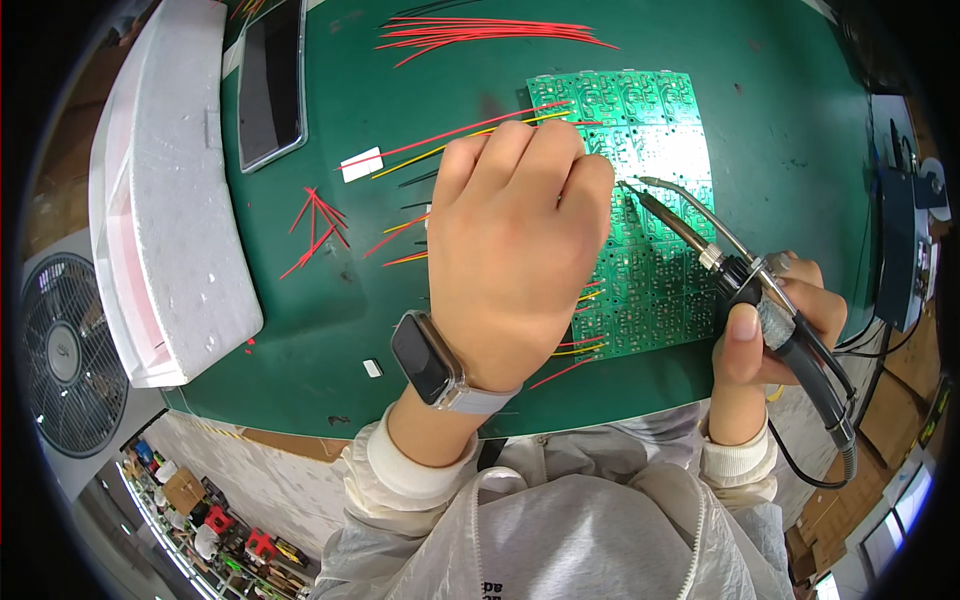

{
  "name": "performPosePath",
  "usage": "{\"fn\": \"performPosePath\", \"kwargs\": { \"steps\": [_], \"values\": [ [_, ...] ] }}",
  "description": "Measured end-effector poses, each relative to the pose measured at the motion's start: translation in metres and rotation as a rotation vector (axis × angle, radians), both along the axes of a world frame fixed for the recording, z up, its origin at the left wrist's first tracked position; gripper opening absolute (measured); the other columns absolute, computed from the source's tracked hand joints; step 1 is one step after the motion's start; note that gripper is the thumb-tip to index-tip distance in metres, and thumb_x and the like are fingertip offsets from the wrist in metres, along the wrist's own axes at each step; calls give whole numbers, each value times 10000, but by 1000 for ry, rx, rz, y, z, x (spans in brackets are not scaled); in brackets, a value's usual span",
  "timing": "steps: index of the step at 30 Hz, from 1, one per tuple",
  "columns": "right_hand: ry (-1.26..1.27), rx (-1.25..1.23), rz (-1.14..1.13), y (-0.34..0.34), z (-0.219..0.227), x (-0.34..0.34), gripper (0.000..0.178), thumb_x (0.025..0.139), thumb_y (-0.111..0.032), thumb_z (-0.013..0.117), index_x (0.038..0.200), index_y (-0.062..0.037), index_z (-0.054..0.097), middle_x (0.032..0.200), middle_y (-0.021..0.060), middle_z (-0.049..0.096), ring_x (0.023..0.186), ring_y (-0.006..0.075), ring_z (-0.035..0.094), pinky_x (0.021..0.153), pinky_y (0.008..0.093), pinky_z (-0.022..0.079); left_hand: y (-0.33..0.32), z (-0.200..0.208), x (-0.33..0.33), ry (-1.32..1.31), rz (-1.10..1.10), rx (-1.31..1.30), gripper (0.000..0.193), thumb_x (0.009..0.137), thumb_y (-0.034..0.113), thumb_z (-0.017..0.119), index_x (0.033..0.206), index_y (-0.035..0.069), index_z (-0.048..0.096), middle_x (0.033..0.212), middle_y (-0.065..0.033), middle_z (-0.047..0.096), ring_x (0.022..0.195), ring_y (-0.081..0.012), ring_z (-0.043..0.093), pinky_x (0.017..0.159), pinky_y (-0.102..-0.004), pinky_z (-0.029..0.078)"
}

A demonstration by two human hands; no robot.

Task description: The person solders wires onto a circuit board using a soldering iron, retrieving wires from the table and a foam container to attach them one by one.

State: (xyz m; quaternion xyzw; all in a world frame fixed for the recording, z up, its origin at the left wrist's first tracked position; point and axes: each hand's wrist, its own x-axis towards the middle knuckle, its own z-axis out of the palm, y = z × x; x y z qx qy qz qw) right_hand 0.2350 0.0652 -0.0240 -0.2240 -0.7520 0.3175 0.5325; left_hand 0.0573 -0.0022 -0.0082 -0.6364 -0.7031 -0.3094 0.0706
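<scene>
My right hand grips a soldering iron with a thin metal feed tube fixed alongside. The iron's tip points left, at the middle of a green circuit board panel, close to my left hand's fingers. My left hand is over the panel's left side, back upward, fingers curled down; its fingertips and anything in them are hidden. Red, yellow and black wires stick out from the panel's left edge, around and under that hand. A long red wire and a yellow wire lie beyond its knuckles.
A bundle of red wires lies at the back of the green mat. Short red wires lie at left, near a phone and a white foam box. A fan stands beyond; a blue-grey unit is at right.
</scene>
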Motion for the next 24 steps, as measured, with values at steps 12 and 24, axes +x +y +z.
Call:
{"fn": "performPosePath", "kwargs": {
  "steps": [12, 24],
  "values": [
    [-25, 43, 15, 1, 0, 0, 397, 701, -202, 668, 865, -1, 367, 658, 116, 480, 480, 123, 424, 484, 242, 385, 0, 1, 1, 32, 2, 4, 204, 599, 31, 662, 754, 94, 544, 776, -13, 501, 718, -210, 501, 649, -335, 371],
    [-29, 44, 31, 1, 1, -1, 406, 692, -205, 676, 863, -8, 365, 656, 115, 479, 481, 125, 419, 485, 248, 380, -1, 0, 1, 71, 21, 26, 215, 595, 36, 671, 757, 97, 544, 776, -14, 500, 721, -215, 509, 660, -342, 377]
  ]
}}
